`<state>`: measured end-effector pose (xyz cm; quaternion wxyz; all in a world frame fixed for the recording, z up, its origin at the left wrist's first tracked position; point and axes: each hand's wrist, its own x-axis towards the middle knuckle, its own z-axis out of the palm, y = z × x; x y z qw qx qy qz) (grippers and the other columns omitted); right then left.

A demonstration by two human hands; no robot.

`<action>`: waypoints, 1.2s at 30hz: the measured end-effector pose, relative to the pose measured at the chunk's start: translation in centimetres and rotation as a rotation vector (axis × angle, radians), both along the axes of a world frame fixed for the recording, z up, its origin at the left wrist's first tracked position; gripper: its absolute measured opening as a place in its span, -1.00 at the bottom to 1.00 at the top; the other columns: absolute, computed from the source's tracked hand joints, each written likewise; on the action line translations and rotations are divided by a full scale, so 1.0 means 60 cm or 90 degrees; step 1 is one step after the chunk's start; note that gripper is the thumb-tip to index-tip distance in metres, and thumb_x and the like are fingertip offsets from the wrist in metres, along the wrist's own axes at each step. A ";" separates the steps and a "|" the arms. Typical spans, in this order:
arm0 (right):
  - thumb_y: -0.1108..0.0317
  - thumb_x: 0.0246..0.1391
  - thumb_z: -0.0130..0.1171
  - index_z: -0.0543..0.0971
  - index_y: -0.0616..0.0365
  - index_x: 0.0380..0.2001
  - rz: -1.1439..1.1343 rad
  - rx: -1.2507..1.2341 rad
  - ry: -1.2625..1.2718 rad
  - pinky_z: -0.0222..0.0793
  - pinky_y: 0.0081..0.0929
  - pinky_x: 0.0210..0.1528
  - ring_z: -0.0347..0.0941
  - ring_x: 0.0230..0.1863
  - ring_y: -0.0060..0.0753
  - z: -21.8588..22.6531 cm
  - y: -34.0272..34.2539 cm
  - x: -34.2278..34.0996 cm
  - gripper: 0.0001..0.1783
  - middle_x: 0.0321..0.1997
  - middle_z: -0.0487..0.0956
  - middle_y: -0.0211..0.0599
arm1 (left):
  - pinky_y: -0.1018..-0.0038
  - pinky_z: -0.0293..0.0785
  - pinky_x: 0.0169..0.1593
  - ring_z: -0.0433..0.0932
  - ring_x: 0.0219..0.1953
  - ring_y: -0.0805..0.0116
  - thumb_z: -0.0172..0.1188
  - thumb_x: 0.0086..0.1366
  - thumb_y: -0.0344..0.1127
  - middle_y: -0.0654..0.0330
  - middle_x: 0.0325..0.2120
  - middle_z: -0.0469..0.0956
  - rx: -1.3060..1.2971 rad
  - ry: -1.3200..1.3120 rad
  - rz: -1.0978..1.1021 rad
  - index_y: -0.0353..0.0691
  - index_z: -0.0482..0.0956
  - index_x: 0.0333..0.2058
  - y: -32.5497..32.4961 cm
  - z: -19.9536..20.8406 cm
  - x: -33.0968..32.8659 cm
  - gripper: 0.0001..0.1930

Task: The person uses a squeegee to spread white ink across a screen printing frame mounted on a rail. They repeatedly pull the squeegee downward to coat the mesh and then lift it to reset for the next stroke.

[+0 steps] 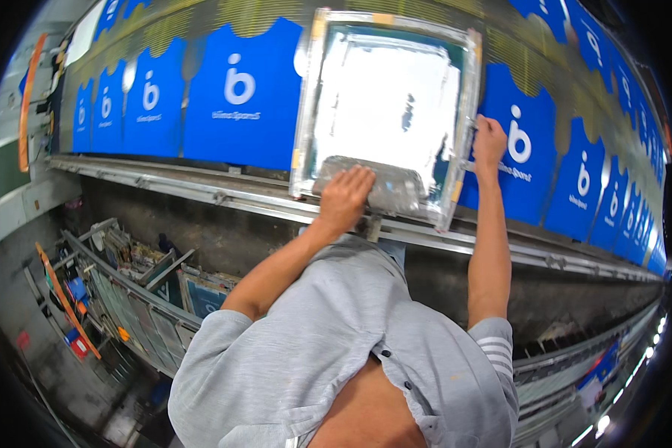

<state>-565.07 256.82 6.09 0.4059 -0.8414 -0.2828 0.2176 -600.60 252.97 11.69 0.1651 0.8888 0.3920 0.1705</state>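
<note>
A screen-printing frame [303, 123] with a pale metal border lies over the long table, directly in front of me. White ink [381, 93] coats most of its mesh, with a dark mark right of the middle. At the near end of the mesh sits a wide grey squeegee [397, 188], smeared with ink. My left hand [346, 196] is closed over the squeegee's left part, its fingers bent across the top. Beside the frame's right edge, my right hand [490, 143] is closed in a fist-like grip on that side; its fingertips are partly hidden.
Blue shirt pieces [240, 97] with white prints lie in a row along the table, left and right of the frame. A metal rail [201, 192] follows the table's near edge. Behind me at left stands a rack [138, 287] holding several screens.
</note>
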 end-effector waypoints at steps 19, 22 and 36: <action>0.25 0.18 0.24 0.64 0.35 -0.37 -0.034 0.147 0.094 0.43 -0.29 -0.31 0.59 -0.43 -0.21 0.006 0.206 -0.541 -0.71 -0.46 0.66 -0.07 | 0.17 0.53 -0.31 0.66 -0.35 0.00 0.18 -0.06 -0.58 0.12 -0.38 0.68 -0.092 0.147 -0.025 -0.11 0.70 -0.25 0.280 0.064 -0.466 -0.64; 0.23 0.19 0.22 0.65 0.33 -0.34 -0.029 0.115 0.071 0.43 -0.28 -0.31 0.60 -0.43 -0.18 0.004 0.207 -0.567 -0.70 -0.45 0.66 -0.05 | 0.17 0.53 -0.31 0.66 -0.35 -0.01 0.17 -0.05 -0.58 0.10 -0.39 0.68 -0.113 0.151 -0.027 -0.11 0.71 -0.24 0.283 0.056 -0.493 -0.64; 0.19 0.19 0.14 0.68 0.17 -0.33 0.001 0.045 -0.045 0.47 -0.02 -0.19 0.60 -0.24 0.22 -0.040 0.239 -0.564 -0.73 -0.34 0.67 0.05 | 0.12 0.53 -0.33 0.66 -0.38 -0.03 0.17 0.00 -0.54 0.03 -0.43 0.68 -0.103 0.169 -0.003 -0.11 0.71 -0.29 0.298 0.038 -0.492 -0.71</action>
